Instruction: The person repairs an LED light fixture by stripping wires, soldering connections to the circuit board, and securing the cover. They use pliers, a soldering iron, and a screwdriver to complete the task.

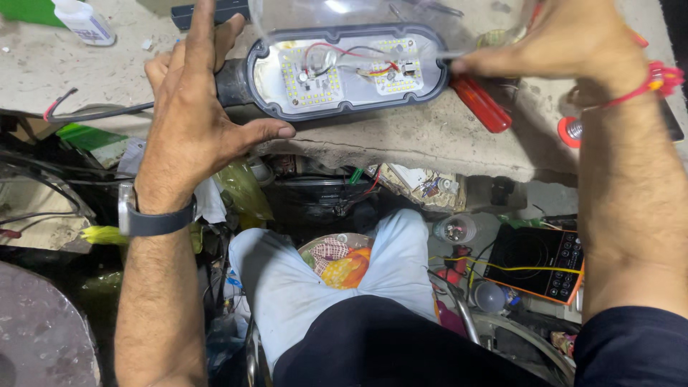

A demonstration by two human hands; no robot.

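Grey oval LED lamp housing (344, 72) with its white diode boards exposed lies on the worn bench; left hand (193, 115) rests at its neck, fingers spread; right hand (566, 43) pinches a thin metal tool (448, 54) at its right rim, best kept steady, clear of the wires; white labelled bottle (84, 21) stands far left of the housing.

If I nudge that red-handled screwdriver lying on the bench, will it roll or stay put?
The red-handled screwdriver has a rounded handle, so it would probably roll sideways on the rough grey stone bench. It looks rigid and fairly light. It lies close to the bench's broken edge, so a hard push might send it off.
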